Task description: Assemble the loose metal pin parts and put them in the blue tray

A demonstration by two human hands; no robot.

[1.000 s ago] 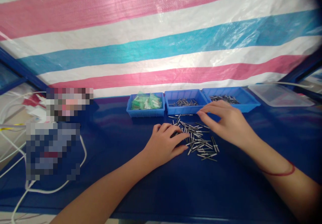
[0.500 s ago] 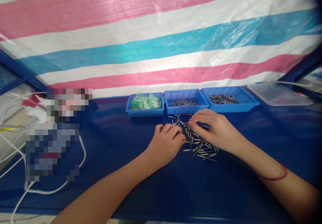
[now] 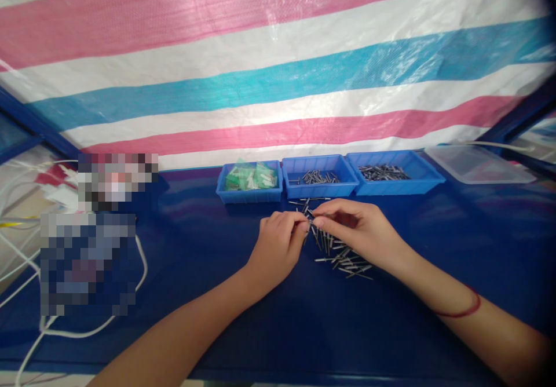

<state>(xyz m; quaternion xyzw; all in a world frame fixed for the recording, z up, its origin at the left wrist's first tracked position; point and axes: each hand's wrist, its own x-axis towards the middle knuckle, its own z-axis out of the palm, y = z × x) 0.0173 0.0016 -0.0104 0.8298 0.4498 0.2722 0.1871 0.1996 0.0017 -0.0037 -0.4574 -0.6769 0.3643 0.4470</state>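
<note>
A heap of small metal pins (image 3: 343, 256) lies on the blue table (image 3: 304, 323). My left hand (image 3: 275, 245) and my right hand (image 3: 354, 227) meet just above the heap's left edge. Both pinch with thumb and fingertips on a small metal pin (image 3: 310, 223) held between them. Behind the hands stand three blue trays: the left tray (image 3: 249, 193) holds green and white parts, the middle tray (image 3: 319, 187) and the right tray (image 3: 395, 183) hold metal pins.
A clear plastic lid (image 3: 478, 167) lies at the back right. White cables (image 3: 87, 317) loop at the left edge beside blurred-out items. A striped pink, white and blue tarp (image 3: 278, 68) hangs behind the table.
My right hand came back from the trays toward the heap and met my left hand. Both hands lifted off the pins and closed into a pinch on one pin.
</note>
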